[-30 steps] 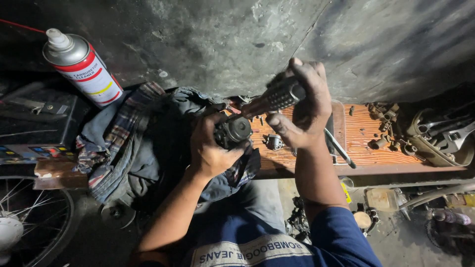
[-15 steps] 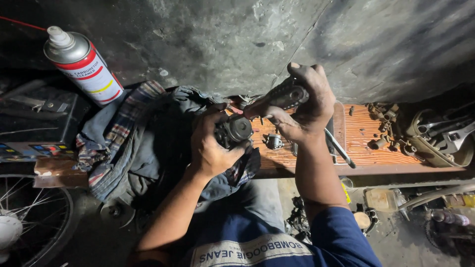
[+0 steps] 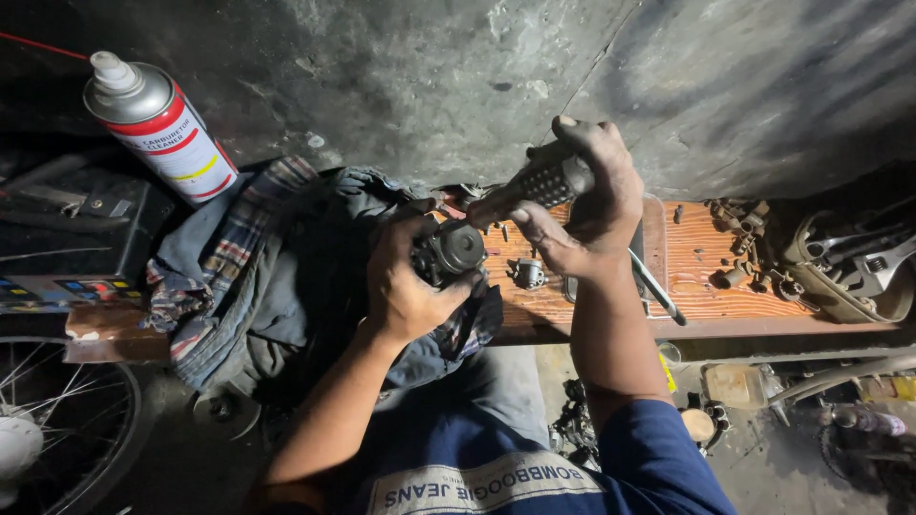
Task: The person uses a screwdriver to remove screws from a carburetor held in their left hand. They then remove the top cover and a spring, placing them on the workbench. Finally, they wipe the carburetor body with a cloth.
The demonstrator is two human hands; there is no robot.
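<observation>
Left hand (image 3: 405,286) fingers closed round small dark metal part (image 3: 456,250), held over rag (image 3: 286,277) at worktop (image 3: 706,286) edge. Right hand (image 3: 587,205) fingers clamped on screwdriver (image 3: 549,181), knurled black grip, tip at part.

Risks: greasy grip, so tip may slip into palm; loose screws may roll off ribbed orange worktop.

Part: rounded, cast, oily. Rag: soft plaid cloth. Spray can (image 3: 162,129): smooth cylinder.

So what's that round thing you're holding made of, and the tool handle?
The round part in the left hand looks like dull grey cast metal, grimy. The tool handle in the right hand seems black rubber or plastic: its surface is covered in small grip bumps.
</observation>
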